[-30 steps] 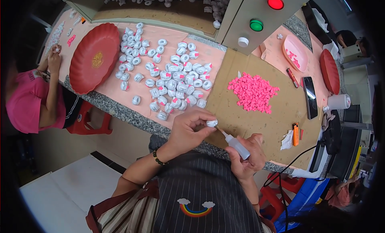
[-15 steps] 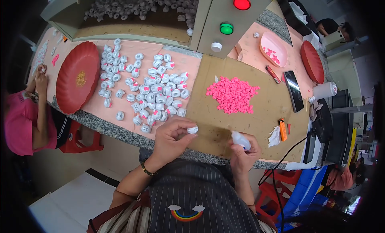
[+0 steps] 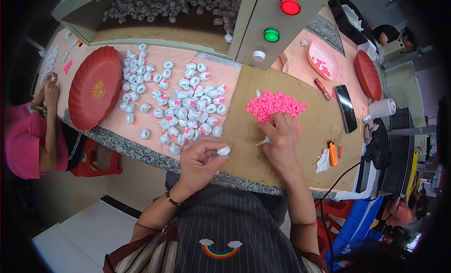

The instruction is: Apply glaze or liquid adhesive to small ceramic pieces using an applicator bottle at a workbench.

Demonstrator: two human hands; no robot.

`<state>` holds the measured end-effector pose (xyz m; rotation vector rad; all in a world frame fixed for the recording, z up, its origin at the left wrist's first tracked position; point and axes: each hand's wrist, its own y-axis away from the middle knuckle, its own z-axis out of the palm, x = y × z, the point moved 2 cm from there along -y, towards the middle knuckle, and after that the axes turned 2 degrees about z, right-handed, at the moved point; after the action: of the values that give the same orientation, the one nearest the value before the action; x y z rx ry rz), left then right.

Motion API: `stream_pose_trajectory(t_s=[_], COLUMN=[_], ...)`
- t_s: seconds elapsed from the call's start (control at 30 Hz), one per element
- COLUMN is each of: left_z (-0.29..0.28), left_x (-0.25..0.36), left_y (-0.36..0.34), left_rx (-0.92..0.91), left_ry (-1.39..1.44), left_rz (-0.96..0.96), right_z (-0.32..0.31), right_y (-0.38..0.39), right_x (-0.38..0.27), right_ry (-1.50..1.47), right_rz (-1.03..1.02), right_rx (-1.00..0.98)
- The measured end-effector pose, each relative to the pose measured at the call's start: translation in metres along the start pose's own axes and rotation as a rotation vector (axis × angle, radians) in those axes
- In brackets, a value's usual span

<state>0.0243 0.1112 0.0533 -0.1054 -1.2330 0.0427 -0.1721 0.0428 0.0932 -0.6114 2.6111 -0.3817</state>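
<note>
My left hand (image 3: 201,161) pinches a small white ring-like piece (image 3: 223,151) between thumb and fingers, above the table's near edge. My right hand (image 3: 282,142) lies over the near side of a heap of small pink pieces (image 3: 268,103), fingertips down among them. Tucked in that same hand is a small white squeeze bottle (image 3: 267,140), its narrow tip sticking out to the left; most of it is hidden. Left of the heap spread many white ring-like pieces (image 3: 189,102), several with pink bits on them.
A red scalloped tray (image 3: 94,104) stands at the left, near another person's hands (image 3: 50,90). Behind is a metal cabinet (image 3: 263,19) with lamps. To the right lie a phone (image 3: 346,108), an orange lighter (image 3: 333,153), a marker (image 3: 322,89), a pink tray (image 3: 324,61) and a white cup (image 3: 382,107).
My right hand has moved forward from the table's near edge to the pink heap, the bottle turning down into its palm. My left hand keeps its hold on the white piece.
</note>
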Motion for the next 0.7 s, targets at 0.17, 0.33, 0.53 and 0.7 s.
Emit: stream_pose_trajectory(t_s=[0.17, 0.33, 0.53, 0.7], left_z=[-0.004, -0.005, -0.006, -0.006], left_x=[0.003, 0.004, 0.002, 0.0], left_y=[0.002, 0.001, 0.002, 0.001], left_rx=[0.017, 0.01, 0.011, 0.018], left_ry=[-0.008, -0.038, 0.003, -0.001], left_rz=[-0.006, -0.023, -0.021, -0.016], right_z=[-0.002, -0.007, -0.005, -0.001], right_y=[0.008, 0.013, 0.02, 0.008], right_x=[-0.005, -0.014, -0.019, -0.012], right_ry=[0.007, -0.014, -0.081, -0.008], right_rz=[-0.035, -0.048, -0.036, -0.081], right_rx=[-0.038, 0.009, 0.009, -0.076])
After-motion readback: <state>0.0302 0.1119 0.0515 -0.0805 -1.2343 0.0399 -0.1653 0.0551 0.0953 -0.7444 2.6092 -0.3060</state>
